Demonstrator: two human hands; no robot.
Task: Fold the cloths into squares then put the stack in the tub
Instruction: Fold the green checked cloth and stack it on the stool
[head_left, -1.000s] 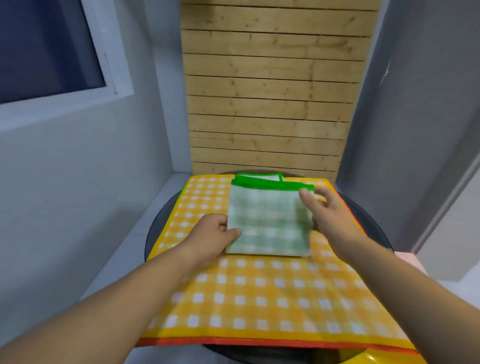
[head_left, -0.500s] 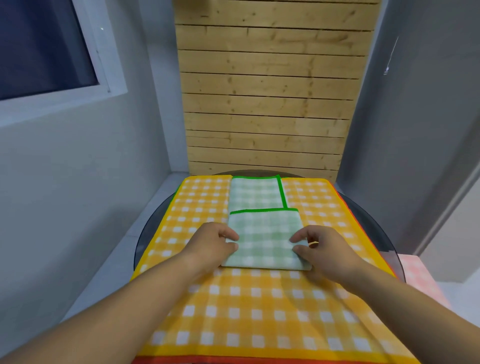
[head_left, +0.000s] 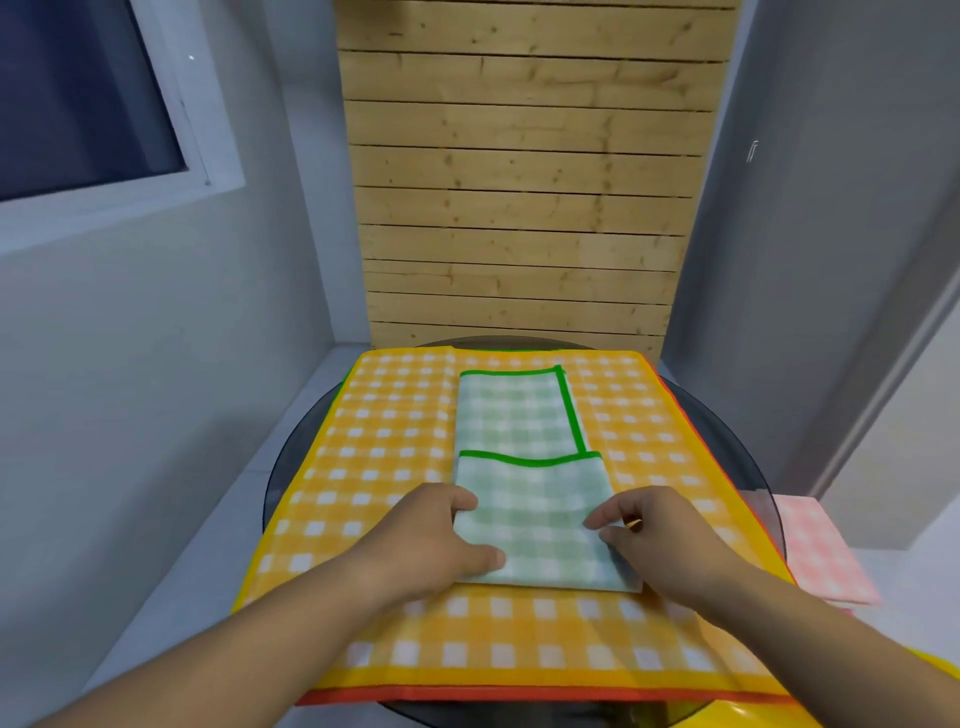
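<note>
A green checked cloth (head_left: 514, 415) with a bright green hem lies partly folded on a large yellow checked cloth (head_left: 384, 441). Its near flap is folded over the far part. My left hand (head_left: 431, 540) grips the flap's left edge, thumb on top. My right hand (head_left: 660, 535) pinches the flap's right edge with curled fingers. A yellow tub (head_left: 935, 670) shows only as a rim at the bottom right corner.
The cloths cover a round dark glass table (head_left: 727, 441). An orange hem (head_left: 519, 693) of another cloth shows under the yellow one at the near edge. A pink checked cloth (head_left: 821, 556) lies to the right, beyond the table. Walls close in on three sides.
My right hand came from the green cloth's far right corner to its near right edge. The cloth now lies longer, with its near flap flat under both hands.
</note>
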